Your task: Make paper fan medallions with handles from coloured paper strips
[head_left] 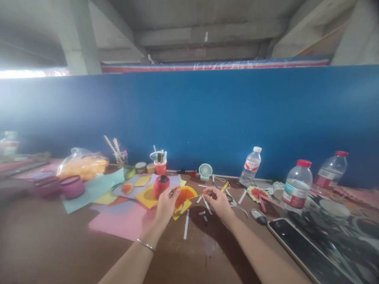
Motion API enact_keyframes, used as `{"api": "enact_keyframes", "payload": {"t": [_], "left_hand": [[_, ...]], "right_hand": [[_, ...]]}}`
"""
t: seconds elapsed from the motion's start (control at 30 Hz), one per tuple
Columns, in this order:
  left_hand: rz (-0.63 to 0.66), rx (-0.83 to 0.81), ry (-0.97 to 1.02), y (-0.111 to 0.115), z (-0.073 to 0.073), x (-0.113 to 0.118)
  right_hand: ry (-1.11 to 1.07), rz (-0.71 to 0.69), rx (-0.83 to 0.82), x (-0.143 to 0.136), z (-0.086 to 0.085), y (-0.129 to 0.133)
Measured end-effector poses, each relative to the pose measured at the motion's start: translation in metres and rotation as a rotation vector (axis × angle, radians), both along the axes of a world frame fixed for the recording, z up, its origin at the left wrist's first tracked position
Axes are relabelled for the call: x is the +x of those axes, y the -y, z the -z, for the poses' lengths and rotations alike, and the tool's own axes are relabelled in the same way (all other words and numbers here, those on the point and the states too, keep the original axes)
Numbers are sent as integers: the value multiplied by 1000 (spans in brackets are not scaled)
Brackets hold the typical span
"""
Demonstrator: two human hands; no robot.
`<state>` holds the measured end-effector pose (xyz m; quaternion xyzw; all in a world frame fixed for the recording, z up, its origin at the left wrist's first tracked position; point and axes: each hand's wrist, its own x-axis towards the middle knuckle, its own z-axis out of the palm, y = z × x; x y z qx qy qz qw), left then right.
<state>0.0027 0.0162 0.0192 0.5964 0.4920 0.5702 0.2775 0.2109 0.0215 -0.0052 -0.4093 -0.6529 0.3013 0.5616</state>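
My left hand is closed on the left edge of a small pleated paper fan, orange inside with a yellow rim. Held just above the table, the fan is spread in a half circle. My right hand pinches the end of a thin yellow-orange strip that reaches toward the fan's right side; I cannot tell whether the two are joined. Beneath the fan lies a piece of yellow paper. Several white paper strips are scattered on the brown table around my hands.
Coloured sheets and a red jar lie to the left. A mini fan stands at the back. On the right are a paper rosette, water bottles, a computer mouse and a phone.
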Motion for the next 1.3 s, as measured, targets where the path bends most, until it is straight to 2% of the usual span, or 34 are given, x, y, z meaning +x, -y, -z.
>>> {"api": "enact_keyframes", "payload": {"t": [0.1, 0.23, 0.37, 0.5, 0.63, 0.8, 0.93, 1.07, 1.2, 1.3], "left_hand": [[-44, 12, 31, 0, 0, -1], [-121, 32, 75, 2, -1, -2], [-183, 57, 129, 3, -3, -4], [-188, 70, 194, 2, -4, -1], [-129, 41, 263, 4, -2, 8], [115, -4, 456, 10, 2, 16], [119, -15, 448, 10, 3, 17], [155, -54, 460, 13, 0, 19], [240, -169, 634, 20, -3, 24], [252, -225, 743, 23, -1, 27]], "right_hand": [[79, 58, 79, 1, -4, 3], [194, 61, 175, -2, -8, 10], [296, 56, 240, -10, -5, 16], [363, 132, 297, -19, 0, 22], [395, 232, 347, -27, 3, 26], [424, 292, 386, -34, 4, 31], [421, 337, 373, -36, 3, 33], [391, 377, 291, -34, 1, 34], [370, 387, 228, -32, 0, 34], [402, 373, 231, -34, 2, 35]]}}
